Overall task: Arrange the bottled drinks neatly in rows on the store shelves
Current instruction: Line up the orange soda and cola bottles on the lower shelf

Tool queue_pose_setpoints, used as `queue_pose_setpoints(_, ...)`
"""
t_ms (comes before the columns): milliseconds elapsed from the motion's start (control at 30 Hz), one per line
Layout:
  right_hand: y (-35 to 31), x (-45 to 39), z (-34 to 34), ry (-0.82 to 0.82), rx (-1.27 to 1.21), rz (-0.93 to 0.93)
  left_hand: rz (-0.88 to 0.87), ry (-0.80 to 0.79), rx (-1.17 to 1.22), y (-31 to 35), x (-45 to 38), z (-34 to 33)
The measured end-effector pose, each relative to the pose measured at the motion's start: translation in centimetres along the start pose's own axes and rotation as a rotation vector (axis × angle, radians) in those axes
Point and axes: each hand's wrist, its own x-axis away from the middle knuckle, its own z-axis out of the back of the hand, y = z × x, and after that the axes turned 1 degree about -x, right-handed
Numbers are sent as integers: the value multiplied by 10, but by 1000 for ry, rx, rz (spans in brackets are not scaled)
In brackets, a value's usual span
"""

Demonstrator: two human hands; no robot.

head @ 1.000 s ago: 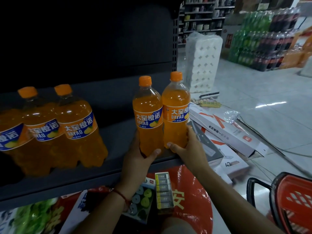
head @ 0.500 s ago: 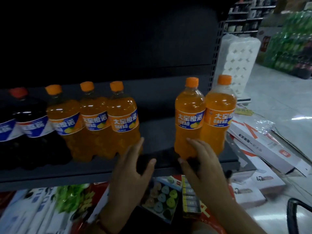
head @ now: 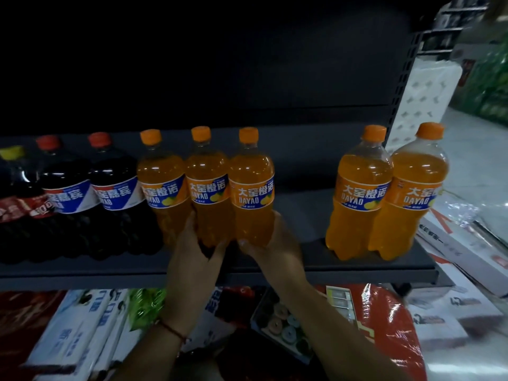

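Note:
A dark grey shelf [head: 357,270] carries a row of bottles. Three orange soda bottles stand together mid-shelf: left [head: 162,185], middle [head: 207,185] and right [head: 253,188]. My left hand [head: 195,248] grips the base of the middle bottle, fingers behind it and thumb in front. My right hand [head: 272,240] grips the base of the right bottle. Two more orange bottles [head: 360,193] [head: 412,196] stand apart at the shelf's right end, with a gap between them and the trio. Dark cola bottles [head: 112,193] fill the left.
Below the shelf lie packaged goods, a tray of round sweets [head: 283,323] and a red plastic-wrapped pack [head: 384,325]. Flat white boxes [head: 461,243] are piled on the floor at right. A white paper-roll pack [head: 423,97] stands past the shelf's upright.
My hands let go of the two right-end bottles, moved left, and now hold the bases of two bottles in the trio. The view has swung left, showing cola bottles.

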Motion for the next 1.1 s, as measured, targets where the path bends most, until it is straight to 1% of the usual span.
queue_pose_setpoints(67,2,7,2,50,10,9,6,10,-6,2,-2,-7)
queue_pose_setpoints(200,6,25,9,195,27,48,57,57,-106,1,-3,-23)
queue_pose_setpoints(300,8,31,16,277,87,19,1,98,-154,-2,-4,-32)
queue_pose_setpoints(500,13,38,26,342,139,-23,3,101,-10,-3,-5,-45)
queue_pose_setpoints(600,15,43,30,355,141,-41,25,75,86,-5,-7,-45)
queue_pose_setpoints(700,17,47,35,388,158,-40,-3,40,200,-9,-12,-43)
queue_pose_setpoints(867,23,50,42,448,164,-28,-32,-57,169,-9,-8,-42)
queue_pose_setpoints(1000,26,49,45,455,172,-25,-60,-132,170,-2,3,-43)
queue_pose_setpoints(1100,26,48,47,450,196,-25,-81,-151,175,8,10,-46)
